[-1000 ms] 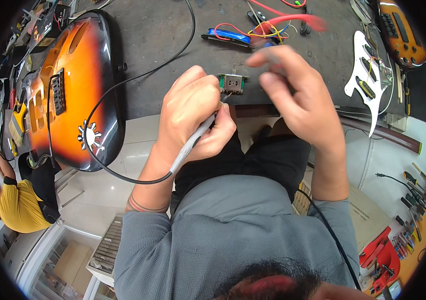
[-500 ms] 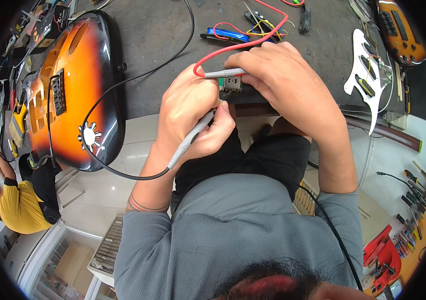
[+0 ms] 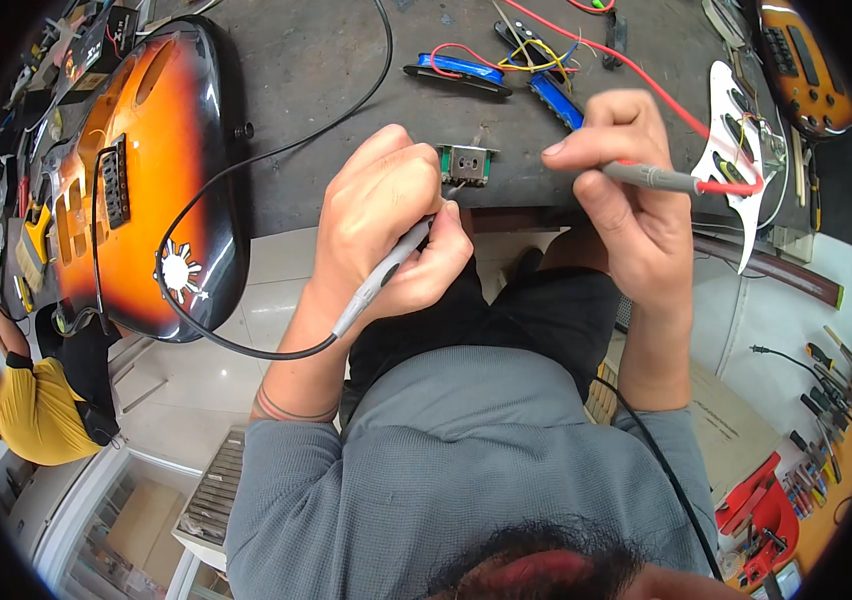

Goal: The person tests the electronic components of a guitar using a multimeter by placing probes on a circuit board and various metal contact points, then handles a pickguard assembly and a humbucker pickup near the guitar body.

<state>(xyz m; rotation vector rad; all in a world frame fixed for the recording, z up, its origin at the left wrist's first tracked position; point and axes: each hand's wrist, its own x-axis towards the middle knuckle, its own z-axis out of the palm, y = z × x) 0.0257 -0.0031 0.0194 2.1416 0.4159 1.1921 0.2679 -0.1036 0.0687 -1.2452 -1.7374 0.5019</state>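
Observation:
A small selector switch (image 3: 468, 165) with a metal frame and green board lies at the near edge of the dark workbench (image 3: 306, 190). My left hand (image 3: 386, 220) is closed around a grey test probe (image 3: 383, 280) with a black lead; its thin tip reaches the switch's near side, and I cannot tell if it touches. To the right of the switch, my right hand (image 3: 636, 195) pinches another grey test probe (image 3: 661, 178) with a red lead (image 3: 636, 66). That probe lies nearly level, its front end hidden by my fingers, apart from the switch.
A sunburst guitar body (image 3: 151, 200) lies at left, the black lead (image 3: 286, 150) crossing over it. Behind the switch are a blue wire spool (image 3: 461, 72) and a blue-handled tool (image 3: 554, 100). A white pickguard (image 3: 721, 130) lies right. A person in yellow (image 3: 51, 410) is at lower left.
My right hand has moved right, away from the switch, and turned, taking the red-lead probe with it. The switch and blue-handled tool are now uncovered. My left hand stays in place.

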